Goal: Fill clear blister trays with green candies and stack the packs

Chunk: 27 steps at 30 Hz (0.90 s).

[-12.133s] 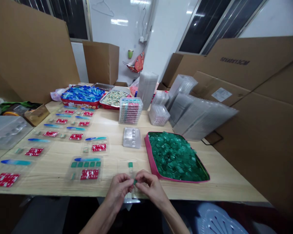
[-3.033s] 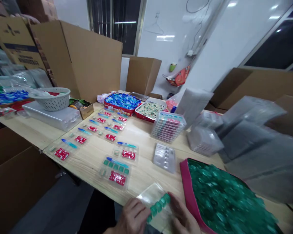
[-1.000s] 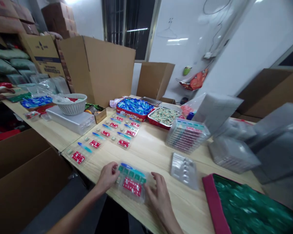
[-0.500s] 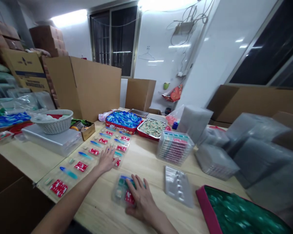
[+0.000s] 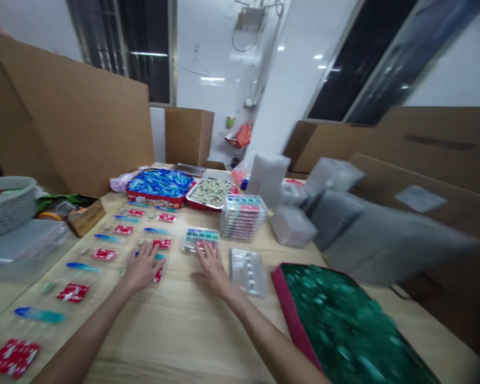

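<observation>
My right hand (image 5: 213,266) lies with fingers stretched on the near edge of a clear plastic tray (image 5: 192,238), which holds green pieces and a red packet. Just beyond it stands a stack of filled clear trays (image 5: 243,221). My left hand (image 5: 143,266) is spread flat over the nearest tray of the right row, partly covering its blue pen and red packet (image 5: 159,274). Two rows of trays run away along the left, each with a blue pen (image 5: 40,314) and a red patterned packet (image 5: 74,292). An unfilled clear tray (image 5: 248,272) rests right of my right hand.
A red box of green packets (image 5: 344,320) sits at the right front. Behind are a tin of blue pens (image 5: 160,183) and a tray of small pale packets (image 5: 210,192). Stacks of clear plastic (image 5: 292,226) and cardboard (image 5: 436,160) stand right; a basket (image 5: 10,208) is left.
My right hand has moved the filled tray away from me, up beside the stack. My left hand stays over the tray rows, slightly nearer. The view has turned to the right.
</observation>
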### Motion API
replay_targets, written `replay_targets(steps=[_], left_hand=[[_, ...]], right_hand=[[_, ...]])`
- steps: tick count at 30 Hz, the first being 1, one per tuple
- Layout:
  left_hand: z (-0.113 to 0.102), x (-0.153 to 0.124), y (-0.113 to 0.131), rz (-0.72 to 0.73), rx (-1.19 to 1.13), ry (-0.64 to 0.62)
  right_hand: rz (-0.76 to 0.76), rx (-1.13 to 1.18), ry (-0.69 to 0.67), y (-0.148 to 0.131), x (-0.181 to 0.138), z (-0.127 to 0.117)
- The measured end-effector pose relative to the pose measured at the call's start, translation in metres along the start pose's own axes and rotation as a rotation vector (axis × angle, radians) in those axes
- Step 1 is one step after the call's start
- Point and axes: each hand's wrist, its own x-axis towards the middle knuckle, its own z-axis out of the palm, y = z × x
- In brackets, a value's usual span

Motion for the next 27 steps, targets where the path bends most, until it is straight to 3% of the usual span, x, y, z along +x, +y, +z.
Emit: replay_targets(steps=[5, 8, 11, 15, 18, 22, 27], left_hand=[[0.002, -0.045, 0.028, -0.081, 0.1, 0.05], [-0.003, -0.075, 0.052, -0.116, 0.115, 0.074], [-0.008, -0.101, 0.08, -0.101, 0.093, 0.029], [-0.01, -0.125, 0.114, -0.055, 0.034, -0.01], [-0.011, -0.134, 0.128, 0.0, -0.001, -0.012], [-0.014, -0.135, 0.132, 0.045, -0.025, -0.014], [-0.013, -0.135, 0.128, 0.077, -0.041, -0.019]], right_hand=[[0.006, 0.117, 0.052, -0.011, -0.087, -0.003], [0.076, 0.086, 0.106, 0.008, -0.126, -0.006], [0.184, -0.015, 0.178, 0.036, -0.143, -0.01], [0.219, -0.121, 0.194, 0.062, -0.138, -0.024], [0.145, -0.126, 0.067, 0.071, -0.119, -0.042], [0.08, -0.12, -0.122, 0.081, -0.09, -0.062], [0.017, -0.109, -0.248, 0.099, -0.072, -0.065]])
